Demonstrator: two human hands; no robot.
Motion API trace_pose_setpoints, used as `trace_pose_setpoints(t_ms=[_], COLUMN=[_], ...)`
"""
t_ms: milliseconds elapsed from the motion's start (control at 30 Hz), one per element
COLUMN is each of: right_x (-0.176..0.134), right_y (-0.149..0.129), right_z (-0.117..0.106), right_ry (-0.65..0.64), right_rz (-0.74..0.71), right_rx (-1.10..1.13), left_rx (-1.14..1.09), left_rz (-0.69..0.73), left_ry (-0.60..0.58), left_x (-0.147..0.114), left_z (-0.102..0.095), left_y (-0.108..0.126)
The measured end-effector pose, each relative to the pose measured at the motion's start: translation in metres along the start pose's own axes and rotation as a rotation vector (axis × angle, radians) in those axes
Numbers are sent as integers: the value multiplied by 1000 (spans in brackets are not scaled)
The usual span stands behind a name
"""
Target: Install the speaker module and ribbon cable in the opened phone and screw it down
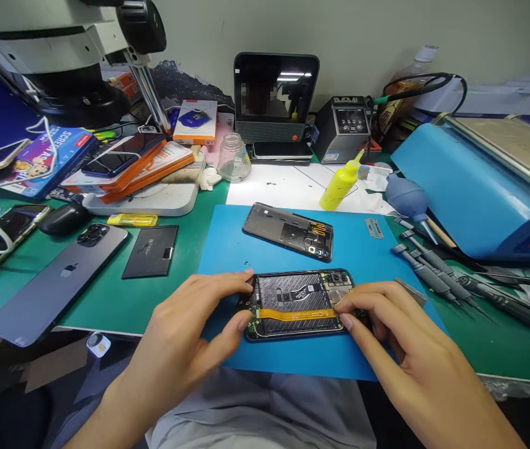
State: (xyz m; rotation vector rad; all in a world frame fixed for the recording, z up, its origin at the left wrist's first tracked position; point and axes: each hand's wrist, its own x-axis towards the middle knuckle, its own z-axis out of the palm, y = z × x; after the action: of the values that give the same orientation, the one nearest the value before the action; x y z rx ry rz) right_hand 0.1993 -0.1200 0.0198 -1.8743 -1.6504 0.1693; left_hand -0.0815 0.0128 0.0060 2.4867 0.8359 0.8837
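Note:
An opened phone point(300, 287) lies flat on the blue mat, its inside facing up. A yellow-orange flex cable point(288, 314) runs lengthwise across its dark inner face, and a short black ribbon sits above it. My left hand point(190, 324) holds the phone's left end between thumb and forefinger. At the cable's right end, my right hand point(396, 324) has thumb and forefinger closed together; the fingertips partly hide that end and the board below. Behind the phone rests a removed back cover point(288, 231) with camera openings.
Screwdrivers point(433, 274) and a blue air blower point(408, 198) lie right, before a blue machine point(475, 187). A yellow bottle point(341, 182) and glass jar point(234, 159) stand behind. Left are a large phone point(66, 274), a black battery point(150, 251) and stacked boxes below a microscope point(68, 62).

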Motion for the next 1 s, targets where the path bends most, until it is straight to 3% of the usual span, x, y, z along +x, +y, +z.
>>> trace_pose_setpoints(t_ms=[167, 467, 733, 1000], right_x=[0, -7, -15, -19], right_y=[2, -1, 9, 12], right_z=[2, -3, 3, 4], right_ry=[-40, 11, 193, 181], right_rz=[7, 105, 132, 106], right_rx=[12, 132, 208, 229], left_rx=[-22, 20, 15, 102], left_rz=[9, 28, 16, 25], left_ry=[-17, -76, -107, -126], left_x=[-1, -12, -25, -33], left_z=[1, 8, 13, 13], left_y=[-2, -10, -17, -26])
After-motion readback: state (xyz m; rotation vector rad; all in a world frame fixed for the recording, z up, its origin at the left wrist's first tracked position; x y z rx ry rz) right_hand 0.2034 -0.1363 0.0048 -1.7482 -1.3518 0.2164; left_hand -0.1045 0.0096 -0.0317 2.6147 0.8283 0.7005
